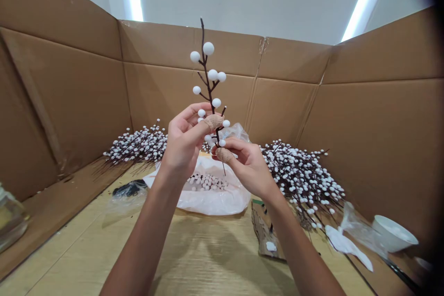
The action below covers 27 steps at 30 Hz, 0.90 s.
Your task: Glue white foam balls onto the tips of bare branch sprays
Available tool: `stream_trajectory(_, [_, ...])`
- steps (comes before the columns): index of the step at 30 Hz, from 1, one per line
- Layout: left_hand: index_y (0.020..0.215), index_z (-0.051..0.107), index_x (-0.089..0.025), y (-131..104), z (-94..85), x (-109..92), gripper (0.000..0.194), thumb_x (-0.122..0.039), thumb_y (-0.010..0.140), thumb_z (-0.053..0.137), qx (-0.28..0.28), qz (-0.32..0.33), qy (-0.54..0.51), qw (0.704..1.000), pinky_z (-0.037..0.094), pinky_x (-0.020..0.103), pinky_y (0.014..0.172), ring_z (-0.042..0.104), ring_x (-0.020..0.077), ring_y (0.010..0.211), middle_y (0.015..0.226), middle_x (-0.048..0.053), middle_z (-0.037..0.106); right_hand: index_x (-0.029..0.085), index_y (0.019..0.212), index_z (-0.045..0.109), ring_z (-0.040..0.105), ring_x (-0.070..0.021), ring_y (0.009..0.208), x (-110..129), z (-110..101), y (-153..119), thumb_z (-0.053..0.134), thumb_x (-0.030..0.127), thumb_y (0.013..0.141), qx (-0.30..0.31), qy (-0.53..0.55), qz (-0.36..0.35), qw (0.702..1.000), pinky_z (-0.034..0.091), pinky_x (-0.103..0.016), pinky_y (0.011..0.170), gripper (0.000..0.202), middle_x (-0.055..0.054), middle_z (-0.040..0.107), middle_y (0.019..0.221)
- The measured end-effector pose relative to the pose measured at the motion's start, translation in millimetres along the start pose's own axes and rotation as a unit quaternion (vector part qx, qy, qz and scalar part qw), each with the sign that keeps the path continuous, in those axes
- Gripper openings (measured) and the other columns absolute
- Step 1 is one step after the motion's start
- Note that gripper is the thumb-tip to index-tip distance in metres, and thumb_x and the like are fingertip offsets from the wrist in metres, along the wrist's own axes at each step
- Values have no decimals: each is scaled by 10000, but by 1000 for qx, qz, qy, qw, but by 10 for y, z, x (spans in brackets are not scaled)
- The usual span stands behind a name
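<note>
Upright in front of me is an artificial berry branch (209, 84), a dark brown twig with white balls on short side stems. My left hand (187, 132) pinches it around the lower middle, the thumb wrapped in tan tape. Lower down, my right hand (246, 162) has thumb and finger closed at the foot of the branch, near its lowest balls. That thumb is taped as well. A thin bare stem end points down below the right fingers. Behind and beneath the hands lies an open white plastic bag (215, 206) with loose white berries (208, 181) in it.
Piles of finished-looking berry branches lie at left (140, 144) and right (301, 175). A cardboard piece (262, 231) with a white dab is near my right forearm. A white bowl (395, 233) stands far right, a glass jar (12, 219) far left. Cardboard walls (222, 51) surround the table.
</note>
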<state>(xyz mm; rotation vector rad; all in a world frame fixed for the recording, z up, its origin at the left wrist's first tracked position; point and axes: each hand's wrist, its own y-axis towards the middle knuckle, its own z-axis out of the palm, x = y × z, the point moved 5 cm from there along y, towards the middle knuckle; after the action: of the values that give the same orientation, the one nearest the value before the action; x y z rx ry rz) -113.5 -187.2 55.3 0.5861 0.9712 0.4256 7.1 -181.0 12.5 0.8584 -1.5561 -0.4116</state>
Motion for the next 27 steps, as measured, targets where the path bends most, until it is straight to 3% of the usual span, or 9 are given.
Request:
stream_trajectory(6, [785,690,-183,-9,17,-19,203,-125,618,791,19,6,39,999,465,161,555,599,73,605,683,-31,638,171,868,684,570,-150,827,-23,44,-20,612,256,829,22,45,23,998,511,-307,719,118,-36,605,853])
stream_trajectory(13, [799,673,-201,-34,8,-47,277,-179,576,835,32,-5,107,994,521,257,710,651,148,740,755,-5,672,164,798,638,564,-125,782,-13,99,-44,620,291,831,45,53,35,997,510,-289,729,133,-10,565,799])
stream_trajectory(20, [767,663,-206,-24,-44,-93,245,-194,592,834,29,8,123,992,527,296,731,685,191,791,726,-2,680,160,836,667,581,-126,799,22,75,-50,611,287,835,20,-1,20,1000,493,-268,696,139,-29,633,840])
stream_trajectory(24, [771,666,-210,-17,-96,-144,237,-193,599,829,11,26,125,992,530,304,708,687,199,783,732,5,692,162,888,682,616,-125,828,64,15,-56,614,322,829,64,7,56,996,498,-268,744,184,-37,673,875])
stream_trajectory(27, [777,669,-217,-10,-138,-190,235,-203,600,824,8,32,126,991,541,313,707,690,215,807,745,8,701,140,843,665,635,-132,814,-115,16,-76,504,393,885,75,-15,100,992,517,-281,752,302,-58,678,861])
